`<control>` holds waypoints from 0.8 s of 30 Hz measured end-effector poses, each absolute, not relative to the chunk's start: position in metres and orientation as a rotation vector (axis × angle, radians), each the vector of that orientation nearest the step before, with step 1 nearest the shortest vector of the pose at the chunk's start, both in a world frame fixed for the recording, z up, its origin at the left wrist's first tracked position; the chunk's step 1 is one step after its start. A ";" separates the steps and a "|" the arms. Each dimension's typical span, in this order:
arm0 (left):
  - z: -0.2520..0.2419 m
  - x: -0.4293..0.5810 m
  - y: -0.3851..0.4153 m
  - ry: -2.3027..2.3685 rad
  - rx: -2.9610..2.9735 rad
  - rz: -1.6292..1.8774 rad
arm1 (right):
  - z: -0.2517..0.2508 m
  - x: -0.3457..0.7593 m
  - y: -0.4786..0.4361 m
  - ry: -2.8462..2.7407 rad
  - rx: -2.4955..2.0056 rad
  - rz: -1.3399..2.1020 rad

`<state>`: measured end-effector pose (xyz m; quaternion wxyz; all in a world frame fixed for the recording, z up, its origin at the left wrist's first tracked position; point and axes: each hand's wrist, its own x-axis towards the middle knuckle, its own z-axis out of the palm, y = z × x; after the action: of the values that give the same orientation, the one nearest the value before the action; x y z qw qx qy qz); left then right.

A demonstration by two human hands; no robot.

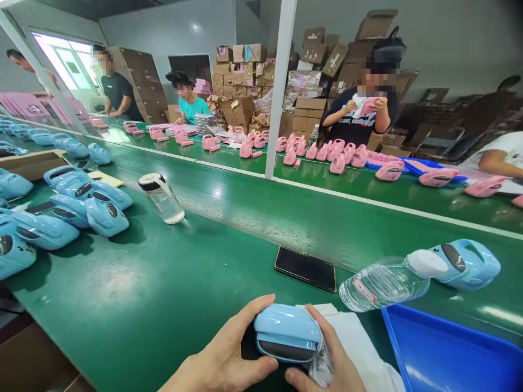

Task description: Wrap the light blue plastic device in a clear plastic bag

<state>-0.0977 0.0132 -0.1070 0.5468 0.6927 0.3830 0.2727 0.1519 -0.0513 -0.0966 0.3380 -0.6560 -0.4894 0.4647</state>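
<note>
White glare on the green table (163, 283), bright daylight in the window (69, 60), upper right dim, seemingly blurred.

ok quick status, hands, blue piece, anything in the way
Left hand and right hand gripping blue piece from either side. White cloth bunched at right hand. Phone and large bottle beyond, touching neither hand.

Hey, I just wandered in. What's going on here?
Someone holds a light blue plastic casing between their left hand and right hand, with a white cloth by the right one. A phone lies just beyond, and a blue tray sits at right. More blue casings stand at left. Opposite, a co-worker holds up something pink.
</note>
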 end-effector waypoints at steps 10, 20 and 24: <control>-0.118 -0.099 0.017 0.782 1.675 0.841 | -0.085 0.143 -0.047 -1.265 -1.728 1.182; -0.118 -0.098 0.019 0.770 1.640 0.793 | -0.117 0.158 -0.042 -1.292 -1.519 1.299; -0.122 -0.098 0.018 0.781 1.660 0.819 | -0.095 0.151 -0.041 -1.245 -1.566 1.297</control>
<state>-0.0979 0.0178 -0.1217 0.5364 0.6974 0.3281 0.3440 0.1506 -0.0414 -0.0948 0.3697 -0.6104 -0.4852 0.5053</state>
